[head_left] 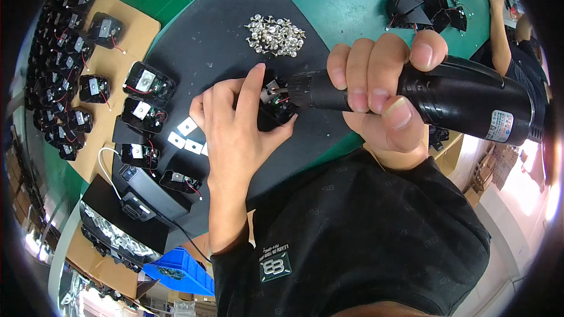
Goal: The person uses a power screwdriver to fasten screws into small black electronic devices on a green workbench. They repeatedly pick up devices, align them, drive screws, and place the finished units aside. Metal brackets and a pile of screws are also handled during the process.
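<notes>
Fig.: left hand (235, 120) curls round a small black module (276, 105) at centre of the black mat (211, 41), thumb and fingers pinching its sides, index finger stretched along the top edge. Right hand (376, 91) wraps a black electric screwdriver (452, 97), fingers pressed together over the barrel, thumb beneath; bit tip meets the module's top beside a metal plate w/ red wires.

Doing it well, as judged: keep bit square to the screw head, module held flat vs. the mat, index finger clear of the tip, light axial pressure so the driver doesn't cam out or nick the wires.

Surface: mat lies on a green bench (352, 0). Pile of silver screws (275, 36) just beyond the module. Like modules (144, 100) sit in rows on cardboard at left, w/ loose white plates (185, 135) nearer. Blue bin (182, 267) at lower left. Another person's arm (499, 29) rests at upper right, nr. more black parts (423, 9).
</notes>
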`<state>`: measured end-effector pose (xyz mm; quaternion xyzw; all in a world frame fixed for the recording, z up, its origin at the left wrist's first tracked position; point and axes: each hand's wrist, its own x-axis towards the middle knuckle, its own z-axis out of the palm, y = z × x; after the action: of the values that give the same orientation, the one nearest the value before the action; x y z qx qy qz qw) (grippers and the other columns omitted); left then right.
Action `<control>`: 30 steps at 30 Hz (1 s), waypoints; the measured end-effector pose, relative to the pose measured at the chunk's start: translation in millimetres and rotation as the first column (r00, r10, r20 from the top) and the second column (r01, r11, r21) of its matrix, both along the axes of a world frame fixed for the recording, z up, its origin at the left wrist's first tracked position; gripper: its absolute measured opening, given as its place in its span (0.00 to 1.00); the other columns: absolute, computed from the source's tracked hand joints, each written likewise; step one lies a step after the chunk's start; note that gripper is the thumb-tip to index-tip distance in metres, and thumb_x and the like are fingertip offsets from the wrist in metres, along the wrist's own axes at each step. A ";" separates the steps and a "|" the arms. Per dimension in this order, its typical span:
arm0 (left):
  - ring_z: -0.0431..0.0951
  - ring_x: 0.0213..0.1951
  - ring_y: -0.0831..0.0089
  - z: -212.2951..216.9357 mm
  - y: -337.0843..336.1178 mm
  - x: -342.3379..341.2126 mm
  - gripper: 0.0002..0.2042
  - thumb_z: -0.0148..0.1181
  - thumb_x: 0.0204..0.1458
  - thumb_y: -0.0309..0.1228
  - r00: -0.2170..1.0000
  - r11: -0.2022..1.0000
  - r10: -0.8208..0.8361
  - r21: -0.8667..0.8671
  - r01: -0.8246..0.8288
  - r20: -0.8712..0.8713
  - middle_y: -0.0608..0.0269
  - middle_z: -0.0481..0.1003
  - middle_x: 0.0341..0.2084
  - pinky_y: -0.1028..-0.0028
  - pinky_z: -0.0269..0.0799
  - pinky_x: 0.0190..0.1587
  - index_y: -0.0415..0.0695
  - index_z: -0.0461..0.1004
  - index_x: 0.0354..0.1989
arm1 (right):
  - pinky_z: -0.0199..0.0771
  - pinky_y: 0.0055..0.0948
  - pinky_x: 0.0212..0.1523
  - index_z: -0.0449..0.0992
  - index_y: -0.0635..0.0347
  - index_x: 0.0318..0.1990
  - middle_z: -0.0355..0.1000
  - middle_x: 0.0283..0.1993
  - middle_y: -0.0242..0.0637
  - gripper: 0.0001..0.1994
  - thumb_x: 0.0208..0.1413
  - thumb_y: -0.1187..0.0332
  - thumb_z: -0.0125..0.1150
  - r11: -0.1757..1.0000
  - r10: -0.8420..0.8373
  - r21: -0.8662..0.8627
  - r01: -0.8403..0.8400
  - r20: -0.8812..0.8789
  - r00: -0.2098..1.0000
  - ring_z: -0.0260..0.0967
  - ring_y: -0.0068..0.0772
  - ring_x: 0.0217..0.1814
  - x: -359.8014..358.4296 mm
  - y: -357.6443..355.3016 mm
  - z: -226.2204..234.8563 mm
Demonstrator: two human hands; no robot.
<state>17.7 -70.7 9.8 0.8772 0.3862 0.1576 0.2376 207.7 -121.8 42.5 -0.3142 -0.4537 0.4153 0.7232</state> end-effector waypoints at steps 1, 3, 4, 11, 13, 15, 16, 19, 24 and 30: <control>0.70 0.43 0.64 -0.3 0.5 0.6 0.40 0.76 0.21 0.38 1.000 1.000 -0.001 -0.004 0.001 0.004 0.63 0.68 0.35 0.61 0.55 0.52 0.48 0.73 0.54 | 0.61 0.31 0.40 0.60 0.42 0.52 0.61 0.29 0.23 0.20 0.55 0.66 0.62 1.000 -0.005 -0.004 0.005 -0.005 1.000 0.60 0.22 0.30 -0.5 0.8 -0.3; 0.70 0.42 0.64 -0.2 2.2 2.2 0.40 0.75 0.21 0.38 1.000 1.000 -0.007 -0.010 0.007 0.008 0.63 0.69 0.35 0.61 0.55 0.52 0.48 0.73 0.54 | 0.61 0.31 0.40 0.60 0.42 0.50 0.61 0.29 0.23 0.19 0.55 0.66 0.62 0.999 -0.012 -0.031 0.011 -0.026 1.000 0.60 0.22 0.30 -2.3 1.4 0.8; 0.70 0.42 0.64 0.9 3.1 3.0 0.39 0.75 0.22 0.38 1.000 1.000 -0.011 -0.012 0.011 0.005 0.63 0.69 0.35 0.62 0.55 0.51 0.48 0.73 0.54 | 0.61 0.31 0.40 0.60 0.42 0.49 0.61 0.29 0.23 0.18 0.55 0.67 0.62 0.999 -0.009 -0.043 0.008 -0.036 0.999 0.60 0.22 0.30 -2.8 1.7 1.8; 0.70 0.40 0.67 2.2 10.5 7.0 0.37 0.76 0.22 0.37 0.999 0.999 -0.036 -0.018 0.036 0.036 0.67 0.68 0.31 0.61 0.57 0.50 0.48 0.75 0.51 | 0.62 0.32 0.40 0.59 0.43 0.42 0.63 0.29 0.25 0.16 0.55 0.71 0.63 0.991 0.117 -0.069 -0.114 0.031 0.993 0.62 0.24 0.30 -1.4 6.6 10.6; 0.70 0.40 0.66 1.9 10.8 7.1 0.37 0.76 0.22 0.37 0.998 0.999 -0.039 -0.022 0.040 0.047 0.67 0.68 0.31 0.61 0.56 0.50 0.48 0.75 0.51 | 0.61 0.32 0.40 0.59 0.43 0.42 0.63 0.29 0.25 0.16 0.55 0.71 0.63 0.990 0.117 -0.086 -0.112 0.053 0.992 0.62 0.25 0.30 -1.9 6.6 12.0; 0.70 0.40 0.66 0.5 11.3 7.6 0.37 0.76 0.23 0.37 0.997 0.999 -0.046 -0.014 0.047 0.055 0.66 0.68 0.32 0.60 0.56 0.51 0.47 0.74 0.51 | 0.61 0.32 0.40 0.60 0.43 0.43 0.63 0.29 0.24 0.16 0.55 0.70 0.63 0.993 0.084 -0.081 -0.080 0.043 0.996 0.62 0.24 0.30 -6.2 5.0 10.6; 0.70 0.41 0.65 0.6 11.4 7.0 0.36 0.75 0.23 0.37 0.998 0.999 -0.047 -0.006 0.048 0.049 0.66 0.68 0.33 0.60 0.56 0.51 0.47 0.74 0.51 | 0.61 0.32 0.40 0.60 0.43 0.43 0.63 0.29 0.24 0.16 0.56 0.70 0.63 0.995 0.076 -0.073 -0.074 0.032 0.997 0.61 0.24 0.30 -8.2 5.0 9.7; 0.69 0.41 0.64 5.1 12.0 3.7 0.36 0.75 0.24 0.38 0.997 0.998 -0.066 0.012 0.066 0.038 0.64 0.68 0.34 0.60 0.56 0.51 0.47 0.74 0.51 | 0.60 0.29 0.39 0.61 0.41 0.45 0.63 0.30 0.22 0.16 0.55 0.70 0.62 0.995 0.096 -0.041 -0.096 -0.002 0.995 0.61 0.21 0.31 -4.9 3.3 8.1; 0.71 0.42 0.64 44.4 2.7 -26.8 0.36 0.73 0.22 0.43 0.996 0.994 -0.081 0.076 0.083 -0.035 0.63 0.71 0.35 0.62 0.57 0.52 0.45 0.75 0.49 | 0.64 0.23 0.37 0.64 0.41 0.47 0.68 0.30 0.22 0.18 0.52 0.71 0.65 0.964 0.256 0.115 -0.239 -0.171 0.951 0.66 0.18 0.30 -9.1 3.3 23.6; 0.72 0.38 0.61 69.7 -12.0 -60.8 0.39 0.70 0.28 0.56 0.982 0.985 -0.166 -0.053 0.162 -0.094 0.60 0.73 0.33 0.59 0.57 0.50 0.40 0.74 0.48 | 0.73 0.25 0.37 0.66 0.46 0.48 0.72 0.29 0.27 0.18 0.52 0.75 0.64 0.843 0.521 0.274 -0.463 -0.202 0.829 0.72 0.21 0.31 -21.2 10.2 22.2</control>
<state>-43.0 -82.8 79.6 0.9071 0.3272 0.0854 0.2505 186.5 -111.6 64.7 -0.0474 -0.4589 0.5758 0.6751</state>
